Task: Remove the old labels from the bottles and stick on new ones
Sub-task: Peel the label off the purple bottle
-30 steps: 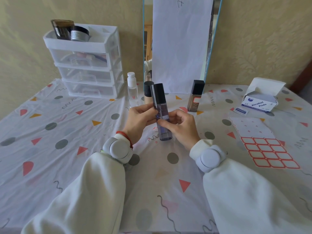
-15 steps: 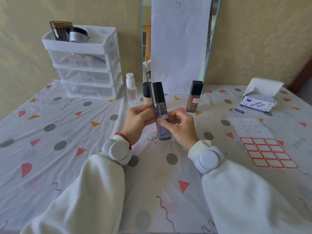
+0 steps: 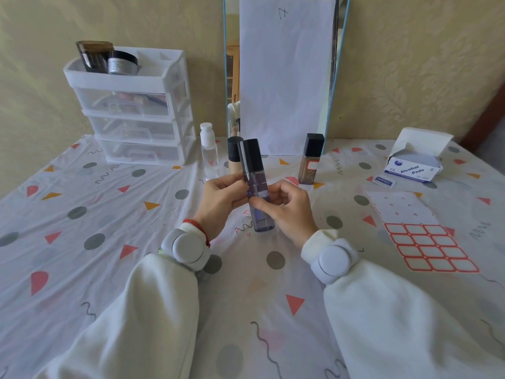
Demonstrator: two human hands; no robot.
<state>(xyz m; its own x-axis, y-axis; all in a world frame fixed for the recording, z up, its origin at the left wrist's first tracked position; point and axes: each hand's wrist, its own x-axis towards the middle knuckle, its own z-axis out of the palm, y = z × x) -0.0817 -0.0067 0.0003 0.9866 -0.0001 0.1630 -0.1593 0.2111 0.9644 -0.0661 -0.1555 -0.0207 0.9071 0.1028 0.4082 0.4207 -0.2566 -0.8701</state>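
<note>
Head view: I see drawer unit (image 3: 131, 110) at back left, dark jar (image 3: 94, 56) and silver tin (image 3: 121, 62) in top tray. Alcohol pads box (image 3: 414, 165) open, right. Purple bottle (image 3: 257, 187) upright mid-table, purple liquid inside; left hand (image 3: 221, 202) grips it, right hand (image 3: 287, 207) pinches its front.

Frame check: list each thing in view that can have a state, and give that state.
purple bottle: capped, near upright, held in both hands
left hand: grips the bottle
right hand: pinches the bottle's front
clear bottle: capped, upright
brown bottle: capped, upright
beige bottle: capped, upright
alcohol pad box: flap open
label sheet: upper labels gone
drawer unit: drawers closed
</note>
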